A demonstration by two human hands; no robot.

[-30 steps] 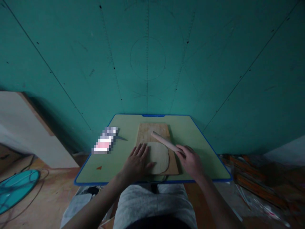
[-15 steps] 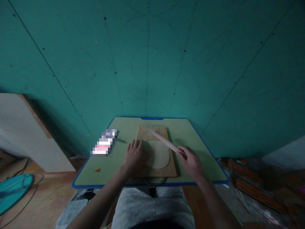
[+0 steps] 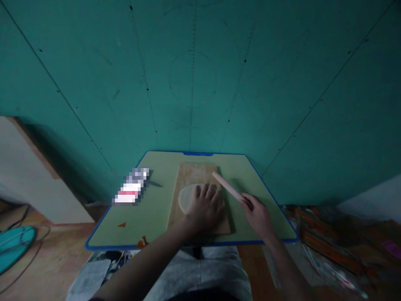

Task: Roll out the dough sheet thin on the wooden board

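Note:
A flat round sheet of dough point(image 3: 186, 199) lies on a wooden board point(image 3: 176, 217). My left hand point(image 3: 207, 207) rests over the right part of the dough with its fingers spread, hiding that side. In my right hand point(image 3: 256, 212) is a wooden rolling pin point(image 3: 228, 186), gripped near its lower end. The pin slants up and to the left, its far tip by the board's right edge. It appears held off the dough.
The board lies on a pale green table point(image 3: 156, 217) with a blue rim. A blurred-out pack point(image 3: 131, 187) and a knife-like blade point(image 3: 154, 183) are at the left. Orange-brown scraps point(image 3: 143, 241) sit near the front edge. A green wall point(image 3: 194, 83) rises behind.
My left hand has moved right, from the dough's left edge onto its right part. My right hand has shifted the rolling pin slightly right, away from above the dough.

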